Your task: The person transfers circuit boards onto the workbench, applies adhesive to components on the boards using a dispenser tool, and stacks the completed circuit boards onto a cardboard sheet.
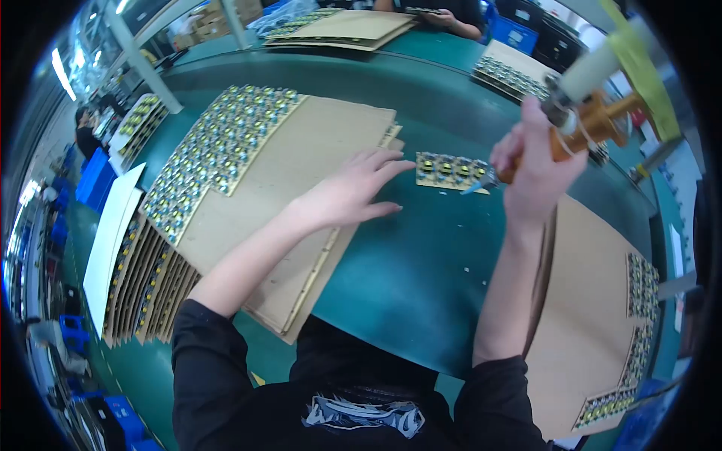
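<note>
My right hand (535, 165) is wrapped round an orange glue gun or dispenser (583, 131), whose blue nozzle (479, 185) points down at the right end of a small circuit board strip (445, 171). That strip lies on the green table (406, 263) and carries several yellow-topped parts. My left hand (359, 188) has its fingers spread and holds nothing; its fingertips are just left of the strip, over the edge of a cardboard stack (301, 150). Rows of populated boards (222, 154) cover the left part of that stack.
More cardboard (594, 278) with boards (641, 286) lies at the right. Layered cardboard and boards (147, 286) stand at the left. Further stacks (346, 28) (515, 71) lie across the table, where another person's hand (447, 20) shows. Posts rise at the far left.
</note>
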Demonstrator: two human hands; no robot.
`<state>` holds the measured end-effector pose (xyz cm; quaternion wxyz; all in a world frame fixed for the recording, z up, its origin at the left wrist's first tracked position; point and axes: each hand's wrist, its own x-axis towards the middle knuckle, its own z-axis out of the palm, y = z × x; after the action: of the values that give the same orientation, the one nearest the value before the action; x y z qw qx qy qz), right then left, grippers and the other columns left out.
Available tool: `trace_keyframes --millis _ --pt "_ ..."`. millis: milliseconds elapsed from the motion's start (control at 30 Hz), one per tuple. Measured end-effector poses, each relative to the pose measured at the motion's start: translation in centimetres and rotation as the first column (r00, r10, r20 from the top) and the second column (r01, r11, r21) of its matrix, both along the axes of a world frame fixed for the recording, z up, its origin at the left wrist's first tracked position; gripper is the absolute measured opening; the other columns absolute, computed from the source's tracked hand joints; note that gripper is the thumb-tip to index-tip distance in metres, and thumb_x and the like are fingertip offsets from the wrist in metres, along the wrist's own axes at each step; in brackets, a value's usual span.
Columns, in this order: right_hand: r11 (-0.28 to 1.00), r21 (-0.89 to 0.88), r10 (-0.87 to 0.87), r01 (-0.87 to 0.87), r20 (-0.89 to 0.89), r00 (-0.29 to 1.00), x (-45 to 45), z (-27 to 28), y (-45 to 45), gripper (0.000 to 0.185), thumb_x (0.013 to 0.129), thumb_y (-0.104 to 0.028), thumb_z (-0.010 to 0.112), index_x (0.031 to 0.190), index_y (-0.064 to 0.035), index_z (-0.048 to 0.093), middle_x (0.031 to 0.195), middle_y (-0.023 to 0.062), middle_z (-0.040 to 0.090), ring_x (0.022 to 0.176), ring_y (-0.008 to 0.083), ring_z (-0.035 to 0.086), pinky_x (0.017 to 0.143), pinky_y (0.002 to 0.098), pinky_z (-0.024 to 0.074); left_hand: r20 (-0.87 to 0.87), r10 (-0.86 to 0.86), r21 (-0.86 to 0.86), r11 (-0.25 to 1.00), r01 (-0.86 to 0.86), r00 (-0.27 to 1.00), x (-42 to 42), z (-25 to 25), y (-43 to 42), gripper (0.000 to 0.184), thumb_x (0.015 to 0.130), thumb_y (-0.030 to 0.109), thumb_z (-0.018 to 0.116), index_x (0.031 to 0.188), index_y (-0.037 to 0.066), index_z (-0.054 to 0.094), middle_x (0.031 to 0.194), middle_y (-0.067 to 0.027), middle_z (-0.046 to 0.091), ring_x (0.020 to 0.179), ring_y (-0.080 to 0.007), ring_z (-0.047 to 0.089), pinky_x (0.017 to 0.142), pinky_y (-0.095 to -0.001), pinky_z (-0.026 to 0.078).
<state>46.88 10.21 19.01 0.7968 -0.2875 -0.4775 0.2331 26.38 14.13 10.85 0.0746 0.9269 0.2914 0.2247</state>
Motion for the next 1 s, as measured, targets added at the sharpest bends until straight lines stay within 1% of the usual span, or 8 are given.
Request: trace_keyframes --millis 133,267,400,533,600,833,933,1000 --pt "0.999 0.037 -0.020 0.019 0.021 1.000 0.3 -0.2 0.2 0.018 0.085 -0.013 0.062 0.086 -0.0034 0.047 0.048 0.0011 0.044 0.035 0.0099 0.043 0.036 0.0236 0.0371 -0.069 -0.048 -0.037 0.998 0.046 0.996 5.5 -3.8 3.4 0.067 0.078 0.031 0.069 0.132 0.005 0.039 0.131 -0.0197 0.043 0.121 -0.0384 0.041 0.101 -0.0454 0.035" --pt "0.990 0.090 -0.120 0.108 0.142 0.982 1.3 -0.9 1.6 0.020 0.086 -0.013 0.062 0.092 -0.0028 0.046 0.048 0.0014 0.046 0.035 0.0095 0.044 0.036 0.0234 0.0379 -0.180 0.169 0.134 0.980 -0.146 0.969 8.7 -6.1 4.5 0.070 0.079 0.035 0.068 0.135 0.005 0.036 0.134 -0.0214 0.040 0.122 -0.0405 0.039 0.100 -0.0459 0.035" --pt "0.987 0.123 -0.123 0.104 0.155 0.980 1.2 -1.2 1.6 0.021 0.086 -0.013 0.061 0.094 -0.0026 0.045 0.048 0.0015 0.046 0.035 0.0088 0.045 0.036 0.0230 0.0395 -0.146 0.241 0.019 0.970 -0.241 0.959 9.1 -7.1 5.9 0.071 0.079 0.036 0.067 0.134 0.004 0.036 0.130 -0.0222 0.043 0.116 -0.0407 0.045 0.093 -0.0458 0.042" --pt "0.982 0.171 -0.105 0.083 0.123 0.987 0.9 -1.0 1.9 0.020 0.085 -0.014 0.061 0.094 -0.0028 0.046 0.048 0.0013 0.047 0.035 0.0085 0.046 0.036 0.0225 0.0410 -0.356 0.198 -0.060 0.970 -0.234 0.913 8.4 -5.0 1.8 0.067 0.080 0.035 0.065 0.133 0.003 0.038 0.119 -0.0212 0.049 0.104 -0.0358 0.052 0.082 -0.0432 0.047" --pt "0.982 0.171 -0.099 0.078 0.120 0.988 0.7 -1.2 1.8 0.020 0.085 -0.014 0.061 0.094 -0.0028 0.047 0.048 0.0012 0.047 0.035 0.0085 0.046 0.037 0.0223 0.0414 -0.355 0.250 0.145 0.967 -0.211 0.901 7.7 -5.5 -1.6 0.062 0.080 0.030 0.066 0.130 0.004 0.041 0.108 -0.0186 0.052 0.094 -0.0311 0.055 0.076 -0.0402 0.049" --pt "0.994 0.108 0.007 -0.022 0.138 0.990 0.0 -0.6 0.3 0.019 0.084 -0.015 0.062 0.090 -0.0026 0.049 0.048 0.0027 0.049 0.036 0.0088 0.048 0.037 0.0232 0.0426 -0.400 0.161 0.061 0.987 -0.149 0.902 2.8 -3.6 -12.2 0.067 0.077 0.026 0.068 0.134 0.006 0.038 0.124 -0.0190 0.046 0.110 -0.0347 0.049 0.092 -0.0405 0.043" --pt "0.999 0.025 -0.039 0.040 -0.033 0.999 -1.3 1.9 -0.6 0.013 0.086 -0.012 0.058 0.083 -0.0025 0.050 0.045 0.0017 0.044 0.033 0.0088 0.043 0.033 0.0223 0.0366 -0.221 0.187 -0.139 0.965 -0.221 0.957 1.5 -3.3 -14.4 0.071 0.077 0.026 0.070 0.136 0.006 0.036 0.130 -0.0193 0.043 0.120 -0.0363 0.043 0.097 -0.0412 0.040" --pt "0.998 -0.027 -0.066 0.063 -0.106 0.992 -1.7 2.0 -1.0 0.012 0.087 -0.010 0.056 0.080 -0.0024 0.050 0.044 0.0013 0.042 0.031 0.0088 0.040 0.031 0.0218 0.0336 -0.130 0.215 -0.161 0.959 -0.234 0.968 1.0 -4.6 -14.8 0.072 0.076 0.025 0.071 0.136 0.006 0.036 0.128 -0.0200 0.044 0.120 -0.0372 0.043 0.098 -0.0428 0.039"
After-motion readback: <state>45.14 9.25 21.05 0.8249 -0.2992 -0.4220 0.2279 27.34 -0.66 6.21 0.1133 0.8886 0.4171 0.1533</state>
